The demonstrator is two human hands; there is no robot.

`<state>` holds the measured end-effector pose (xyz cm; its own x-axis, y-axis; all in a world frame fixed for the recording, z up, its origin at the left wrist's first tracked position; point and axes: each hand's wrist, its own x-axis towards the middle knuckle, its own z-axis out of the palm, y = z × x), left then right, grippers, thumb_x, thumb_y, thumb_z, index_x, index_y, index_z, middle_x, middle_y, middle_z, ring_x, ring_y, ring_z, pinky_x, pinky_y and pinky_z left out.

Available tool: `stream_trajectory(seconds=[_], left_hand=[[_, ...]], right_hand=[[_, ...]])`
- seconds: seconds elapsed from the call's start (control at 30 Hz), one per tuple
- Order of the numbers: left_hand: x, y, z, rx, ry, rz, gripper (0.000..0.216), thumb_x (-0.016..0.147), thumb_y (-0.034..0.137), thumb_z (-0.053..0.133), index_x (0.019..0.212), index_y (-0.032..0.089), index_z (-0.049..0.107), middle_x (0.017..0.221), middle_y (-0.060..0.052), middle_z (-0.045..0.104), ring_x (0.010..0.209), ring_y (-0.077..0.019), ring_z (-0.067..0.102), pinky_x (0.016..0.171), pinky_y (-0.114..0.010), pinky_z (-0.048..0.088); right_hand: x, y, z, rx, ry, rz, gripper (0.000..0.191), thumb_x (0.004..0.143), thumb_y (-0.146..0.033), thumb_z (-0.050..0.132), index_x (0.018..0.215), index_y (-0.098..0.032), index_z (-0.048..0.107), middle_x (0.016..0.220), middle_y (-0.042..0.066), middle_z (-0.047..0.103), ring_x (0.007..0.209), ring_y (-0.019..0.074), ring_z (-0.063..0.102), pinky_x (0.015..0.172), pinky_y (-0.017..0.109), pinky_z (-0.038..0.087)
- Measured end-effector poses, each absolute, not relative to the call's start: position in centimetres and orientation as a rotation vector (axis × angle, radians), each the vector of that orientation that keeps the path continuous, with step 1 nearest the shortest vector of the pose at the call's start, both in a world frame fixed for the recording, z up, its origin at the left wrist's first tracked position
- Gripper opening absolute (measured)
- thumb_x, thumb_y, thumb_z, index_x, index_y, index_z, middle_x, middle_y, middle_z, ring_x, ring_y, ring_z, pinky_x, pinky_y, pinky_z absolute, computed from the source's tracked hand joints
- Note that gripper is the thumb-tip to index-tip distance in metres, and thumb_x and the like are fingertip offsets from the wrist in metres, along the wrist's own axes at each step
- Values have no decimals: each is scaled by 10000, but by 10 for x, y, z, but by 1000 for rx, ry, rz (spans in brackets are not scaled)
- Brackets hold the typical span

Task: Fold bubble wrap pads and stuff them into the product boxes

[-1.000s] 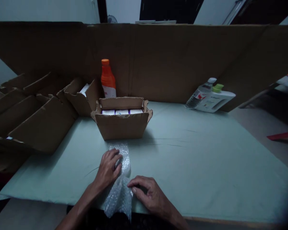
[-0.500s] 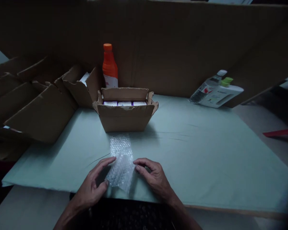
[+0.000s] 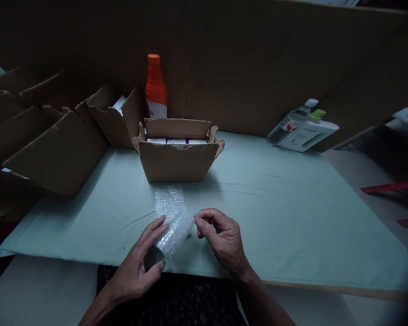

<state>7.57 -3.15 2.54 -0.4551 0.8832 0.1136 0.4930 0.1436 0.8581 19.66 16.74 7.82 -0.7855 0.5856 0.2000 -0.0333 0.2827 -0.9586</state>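
Observation:
A strip of clear bubble wrap [image 3: 172,213] lies on the pale green table cover [image 3: 275,213], its near end lifted. My left hand [image 3: 139,265] pinches that end between thumb and fingers. My right hand [image 3: 221,237] pinches the wrap's right edge with fingertips. Just beyond the strip stands an open cardboard box [image 3: 177,156] with three small white packs [image 3: 176,141] in a row inside.
An orange bottle [image 3: 155,88] stands behind the box. More open cardboard boxes [image 3: 54,145] crowd the left side. A clear bottle and a white bottle with a green cap [image 3: 304,129] lie at the back right. A tall cardboard wall [image 3: 258,68] closes the back.
My left hand left the top of the wrap and came back to its near end. Both hands now lift and fold that end, and the view tilted downward.

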Motion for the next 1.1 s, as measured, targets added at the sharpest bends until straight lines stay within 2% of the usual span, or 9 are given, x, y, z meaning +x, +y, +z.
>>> stream_trajectory(seconds=[0.13,0.23,0.33,0.43,0.5,0.6,0.67,0.87,1.1], left_hand=[[86,-21,23,1050,2008,1441,354,906,320,574,1226,228,693,1296,-97,689,1197,-262,649,1036,-424,528],[89,-14,26,727,1995,1504,357,914,434,569,1097,189,754,1072,-79,778,1034,-252,715,951,-388,568],[85,-12,32,533,1956,1550,398,867,493,617,1037,169,772,1031,-75,788,1022,-259,716,925,-367,571],[81,-9,34,505,1917,1564,392,853,498,627,1005,168,773,1007,-67,788,965,-243,720,869,-343,577],[80,-6,33,542,1912,1543,375,860,485,617,1000,171,769,967,-58,787,913,-229,720,823,-328,578],[84,-3,31,662,1978,1485,321,864,448,611,951,182,769,865,-42,777,832,-213,715,759,-306,571],[86,0,30,783,2020,1452,287,878,418,589,884,190,763,812,-33,757,798,-201,704,724,-289,557],[85,9,27,862,1997,1375,302,911,408,533,830,181,714,772,-22,707,729,-172,641,649,-260,503],[76,25,9,756,2050,1341,261,846,401,564,860,165,675,769,-25,678,711,-179,606,657,-286,485]], right_hand=[[187,159,76,-367,-2077,1588,87,922,-265,616,940,-201,672,616,-45,589,553,104,557,607,241,498],[185,164,69,-390,-2028,1503,217,909,-267,636,1118,-211,639,688,-41,598,622,114,573,666,256,511],[190,177,57,-450,-2048,1426,365,876,-300,676,1226,-223,604,941,27,686,868,165,637,822,312,514],[195,181,40,-453,-2167,1596,505,837,-352,712,1304,-214,577,1200,89,682,1063,219,639,897,345,505],[196,177,30,-456,-2219,1717,483,825,-354,718,1267,-198,607,1121,75,708,980,202,659,850,319,522],[196,169,20,-499,-2248,1713,235,854,-309,669,1055,-189,687,899,25,709,813,163,641,769,277,520],[196,171,17,-541,-2227,1651,146,870,-290,635,956,-188,693,875,23,705,810,163,637,779,277,514],[196,186,10,-586,-2207,1653,185,863,-296,636,1001,-184,689,972,35,712,866,165,643,807,272,505],[195,181,8,-666,-2252,1509,170,885,-307,596,763,-191,612,720,-15,626,686,137,575,666,241,450]])
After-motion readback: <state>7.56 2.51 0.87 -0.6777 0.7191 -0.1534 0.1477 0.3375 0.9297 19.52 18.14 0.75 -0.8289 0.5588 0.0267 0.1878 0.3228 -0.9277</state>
